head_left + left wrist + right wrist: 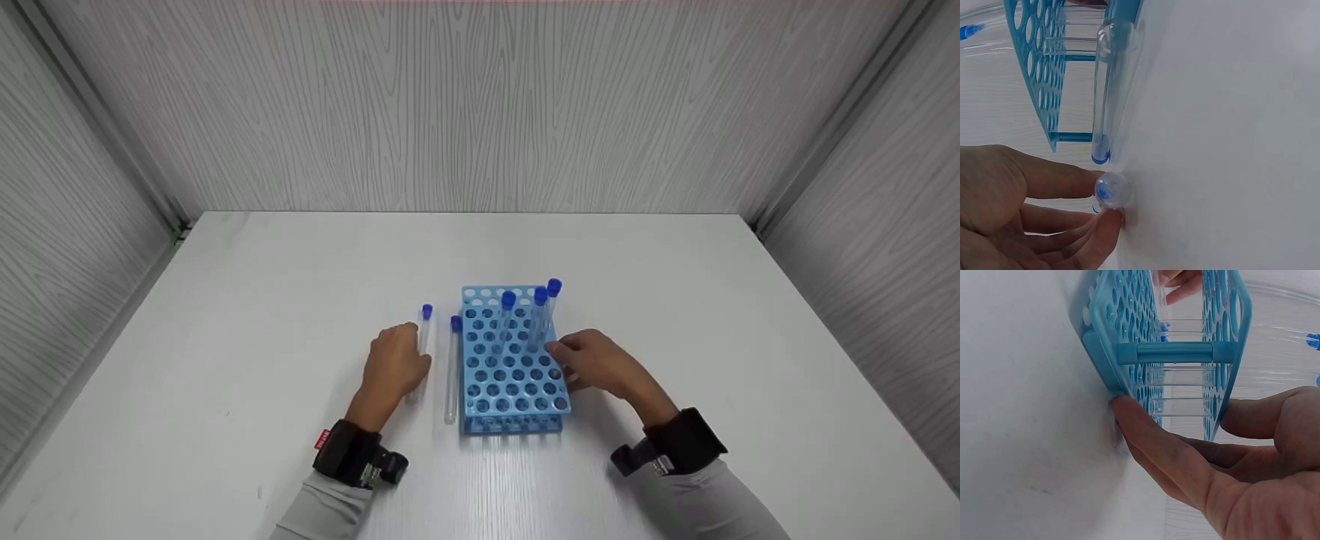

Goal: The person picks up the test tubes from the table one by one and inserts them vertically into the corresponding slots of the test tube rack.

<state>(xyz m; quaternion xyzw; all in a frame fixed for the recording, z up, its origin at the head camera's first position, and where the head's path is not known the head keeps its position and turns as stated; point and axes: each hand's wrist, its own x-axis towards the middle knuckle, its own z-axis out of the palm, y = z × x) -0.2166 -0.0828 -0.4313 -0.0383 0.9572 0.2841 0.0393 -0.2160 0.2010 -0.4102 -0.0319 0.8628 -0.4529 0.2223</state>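
Observation:
My left hand (394, 360) pinches a clear test tube (1113, 190) with a blue cap between thumb and fingers. That tube lies low along the table, left of the rack, and the left wrist view shows it end on. A second blue-capped test tube (451, 375) lies between it and the blue test tube rack (514, 411), close alongside the rack. Three capped tubes (508, 299) stand in the rack's holes. On the rack's right side, my right hand (600, 364) grips it, thumb at the top plate and fingers lower down (1168, 455).
The white table (300, 270) carries the rack near its middle. Grey wood-grain panels (480, 105) close off the back and both sides. Many of the rack's holes hold no tube.

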